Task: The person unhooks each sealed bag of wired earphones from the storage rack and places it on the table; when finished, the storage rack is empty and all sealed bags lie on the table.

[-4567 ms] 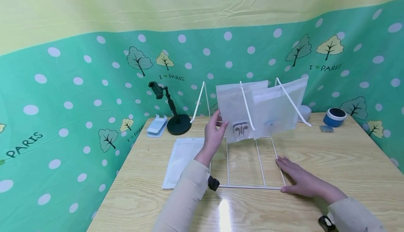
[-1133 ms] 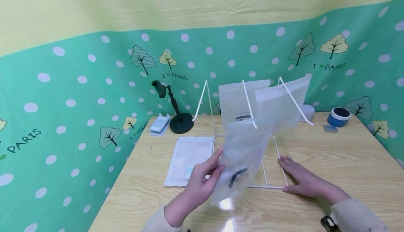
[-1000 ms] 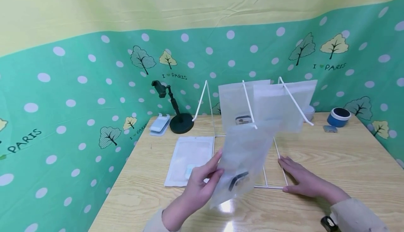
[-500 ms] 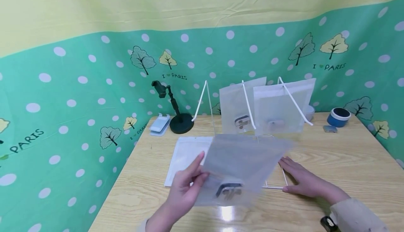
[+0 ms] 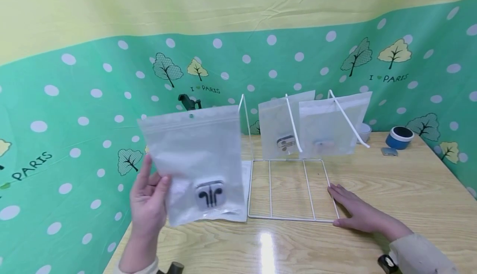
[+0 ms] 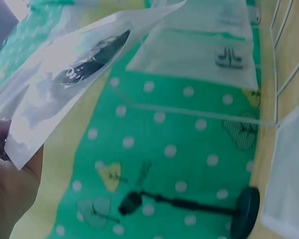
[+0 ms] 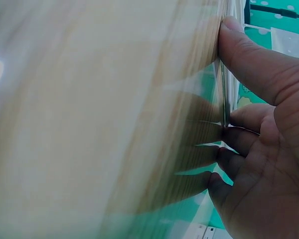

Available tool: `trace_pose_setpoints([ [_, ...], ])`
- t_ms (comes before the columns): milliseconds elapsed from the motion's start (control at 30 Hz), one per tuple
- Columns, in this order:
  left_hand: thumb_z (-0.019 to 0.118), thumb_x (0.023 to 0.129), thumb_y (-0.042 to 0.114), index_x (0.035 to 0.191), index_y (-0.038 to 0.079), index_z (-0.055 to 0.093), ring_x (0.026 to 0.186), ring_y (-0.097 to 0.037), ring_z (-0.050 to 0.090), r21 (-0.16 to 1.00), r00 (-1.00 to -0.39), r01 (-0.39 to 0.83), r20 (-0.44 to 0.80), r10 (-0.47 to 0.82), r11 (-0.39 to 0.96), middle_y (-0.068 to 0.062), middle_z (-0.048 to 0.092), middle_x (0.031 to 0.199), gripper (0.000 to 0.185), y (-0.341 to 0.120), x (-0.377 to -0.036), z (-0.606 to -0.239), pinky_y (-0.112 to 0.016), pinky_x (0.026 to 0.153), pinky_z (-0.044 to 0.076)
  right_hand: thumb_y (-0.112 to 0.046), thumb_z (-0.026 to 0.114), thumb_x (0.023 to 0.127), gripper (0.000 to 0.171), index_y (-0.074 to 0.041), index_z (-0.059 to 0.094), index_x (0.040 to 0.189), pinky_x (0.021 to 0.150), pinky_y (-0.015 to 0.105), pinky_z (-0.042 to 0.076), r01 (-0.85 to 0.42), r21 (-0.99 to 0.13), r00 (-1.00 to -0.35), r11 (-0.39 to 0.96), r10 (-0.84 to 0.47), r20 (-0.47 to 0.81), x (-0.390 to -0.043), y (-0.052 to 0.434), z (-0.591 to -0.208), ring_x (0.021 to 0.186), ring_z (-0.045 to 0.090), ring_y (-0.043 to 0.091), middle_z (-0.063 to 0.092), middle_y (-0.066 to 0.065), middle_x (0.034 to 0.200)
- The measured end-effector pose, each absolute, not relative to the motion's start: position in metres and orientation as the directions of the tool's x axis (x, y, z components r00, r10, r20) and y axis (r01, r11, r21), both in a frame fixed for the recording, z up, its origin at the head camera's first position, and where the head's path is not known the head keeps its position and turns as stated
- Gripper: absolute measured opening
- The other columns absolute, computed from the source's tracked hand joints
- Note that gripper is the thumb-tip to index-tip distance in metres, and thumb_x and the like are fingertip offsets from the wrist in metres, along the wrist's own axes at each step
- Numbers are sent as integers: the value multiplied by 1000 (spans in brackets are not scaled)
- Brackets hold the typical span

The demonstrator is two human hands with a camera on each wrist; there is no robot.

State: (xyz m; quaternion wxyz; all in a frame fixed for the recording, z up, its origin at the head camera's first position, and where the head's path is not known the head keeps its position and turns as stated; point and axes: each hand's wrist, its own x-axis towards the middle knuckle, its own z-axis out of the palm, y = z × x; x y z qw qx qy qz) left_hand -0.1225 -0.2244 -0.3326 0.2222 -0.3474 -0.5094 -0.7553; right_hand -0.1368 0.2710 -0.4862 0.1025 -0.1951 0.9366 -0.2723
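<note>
Your left hand [image 5: 148,195] pinches the frosted translucent zip bag holding black earphones [image 5: 193,162] by its lower left edge, thumb in front, fingers behind; the bag is upright, raised off the light wooden table [image 5: 402,195], out past its left front corner. The earphones sit low in the bag.

Your right hand [image 5: 355,212] lies flat, fingers straight and together, on the table at the front right corner of the white wire display rack [image 5: 290,189], fingertips touching its base frame. It holds nothing.

On the rack's slanted prongs: two more frosted bags, hanging side by side, the left bag with earphones [image 5: 279,129] and the right bag with a pale item [image 5: 331,127], overlapping slightly.

Flat on the table, left of the rack base and partly hidden behind the held bag: a white pouch [image 5: 244,179].

Back left: black phone stand [image 5: 188,101], mostly hidden by the held bag.

Back right: blue tape roll [image 5: 398,137], small grey square piece [image 5: 389,151], white cup [image 5: 364,131] behind the right bag.
</note>
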Motion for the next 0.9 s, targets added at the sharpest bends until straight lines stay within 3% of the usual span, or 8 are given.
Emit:
trace_pose_setpoints([
  [133,37,94,-22,149,10,39,109,-24,65,628,-736,601,677,-35,-495,-19,64,124,63,-255,-128,-331,-30,81,57,-52,72,80,98,4,31,149,107,67,21,-317,-555,-900,769,-428,-78,-137,271,-485,139,19,52,22,28,155],
  [300,33,95,-22,150,9,36,105,-24,67,653,-800,545,594,-91,-526,-20,66,118,64,-290,-133,-339,-32,77,58,-52,73,80,97,4,32,149,107,67,22,-324,-554,-902,767,-427,-64,-136,271,-484,139,20,52,23,28,155],
  [467,39,95,-18,151,13,36,104,-18,68,788,-874,482,463,-147,-382,-11,69,118,64,-319,-139,-354,-29,75,57,-52,73,80,98,4,33,149,107,67,22,-325,-550,-902,769,-427,-64,-137,271,-483,139,20,52,24,29,154],
  [667,46,98,-9,153,23,31,92,-12,70,938,-959,279,263,-101,-205,1,71,113,66,-355,-153,-385,-26,70,57,-52,72,80,98,5,32,149,107,67,21,-320,-556,-899,767,-431,-76,-137,270,-482,139,19,52,22,29,155],
  [800,49,100,2,155,29,25,86,-10,70,990,-989,141,140,-50,-9,11,70,109,66,-378,-169,-409,-28,68,58,-52,72,81,98,4,31,149,107,68,20,-309,-558,-899,771,-428,-94,-137,270,-483,139,18,52,21,29,155],
  [900,50,102,9,156,32,20,82,-10,69,983,-998,32,42,-56,182,8,69,107,66,-390,-181,-424,-29,68,58,-53,72,80,98,4,31,149,107,68,20,-301,-556,-899,775,-424,-106,-136,269,-484,139,18,52,21,29,155],
])
